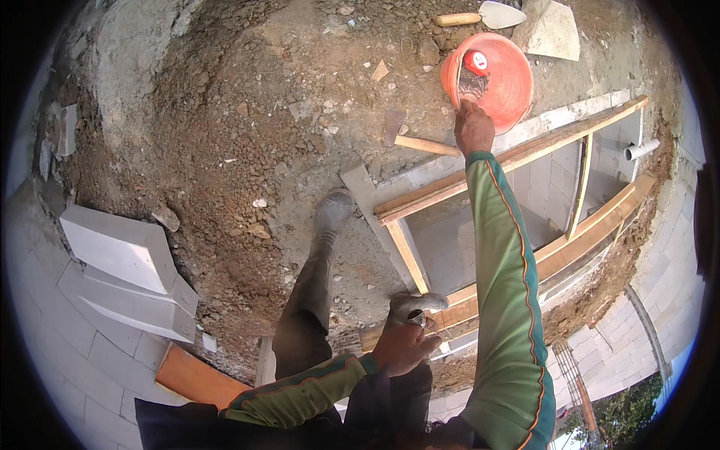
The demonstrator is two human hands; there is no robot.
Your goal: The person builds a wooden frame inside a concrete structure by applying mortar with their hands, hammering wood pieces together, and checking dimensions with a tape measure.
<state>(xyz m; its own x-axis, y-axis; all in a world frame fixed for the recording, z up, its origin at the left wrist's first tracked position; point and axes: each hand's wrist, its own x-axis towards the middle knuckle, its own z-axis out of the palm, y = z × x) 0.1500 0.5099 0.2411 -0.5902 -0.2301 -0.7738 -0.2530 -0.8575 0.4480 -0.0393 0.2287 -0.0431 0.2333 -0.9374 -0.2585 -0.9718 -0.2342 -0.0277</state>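
Note:
My right hand [474, 129] reaches over the near-left rim of an orange plastic bucket [511, 86], its closed fingers going inside. In the bucket lie a pile of nails [472, 85] and a red round item with a white label [476, 61]. Whether the fingers grip nails or the rim is hidden. Low in the middle, my left hand [405, 346] is closed, with a small shiny thing [417, 319] at its fingers that I cannot make out. A hammer [426, 145] with a wooden handle lies on the ground left of my right wrist.
A wooden formwork frame [517, 156] runs along the right beside grey blocks. A trowel [501, 15] and a pale block piece [549, 31] lie beyond the bucket. White blocks [120, 247] stand left. My grey boot [334, 210] is on rubbly soil. A white pipe [641, 149] sticks out right.

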